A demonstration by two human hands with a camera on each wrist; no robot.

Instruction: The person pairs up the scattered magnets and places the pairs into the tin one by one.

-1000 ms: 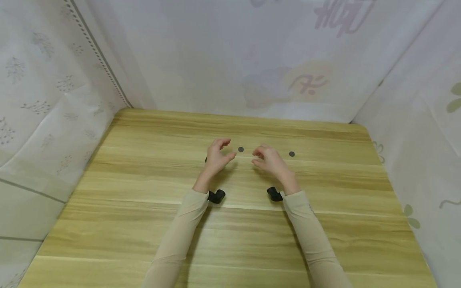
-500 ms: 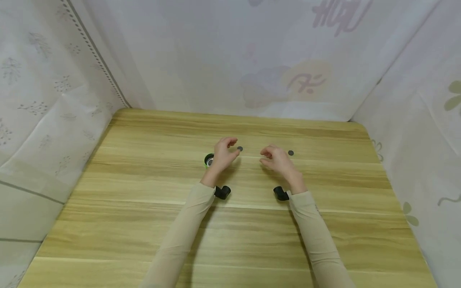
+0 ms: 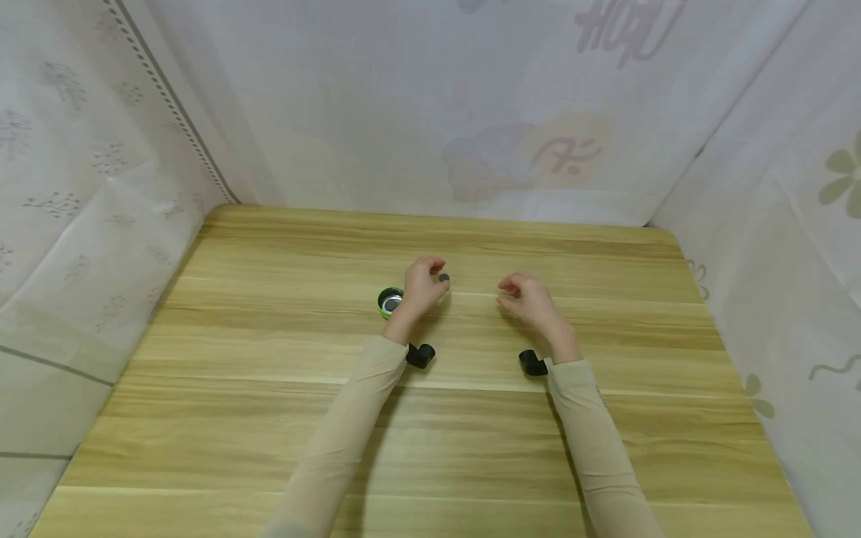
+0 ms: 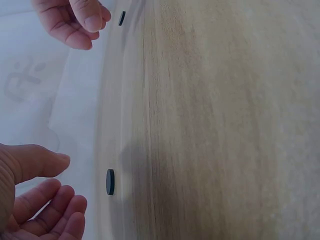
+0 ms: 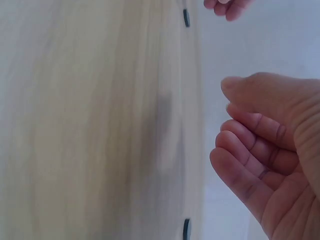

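Observation:
My left hand [image 3: 424,287], its fingers loosely bent and nothing between them, hovers beside a small flat dark disc [image 3: 445,278] on the table. The left wrist view shows that disc [image 4: 110,181] a little past the fingertips. My right hand [image 3: 531,302] is also relaxed and holds nothing, raised above the tabletop. A second dark disc [image 5: 186,229] appears at the bottom of the right wrist view; in the head view the right hand hides it. Partly behind my left wrist stands a round, shallow, green-rimmed tin [image 3: 380,305] with a silvery and dark inside.
The wood-grain table [image 3: 471,463] has its far edge against a pale printed curtain [image 3: 370,112], with more curtain at both sides. A black camera piece [image 3: 421,356] sticks out at the left cuff, and a matching black piece [image 3: 531,363] at the right cuff.
Both hands have shifted to the right, the left one up to its disc and the right one over the other disc, now hidden. The tin has come into view behind the left wrist.

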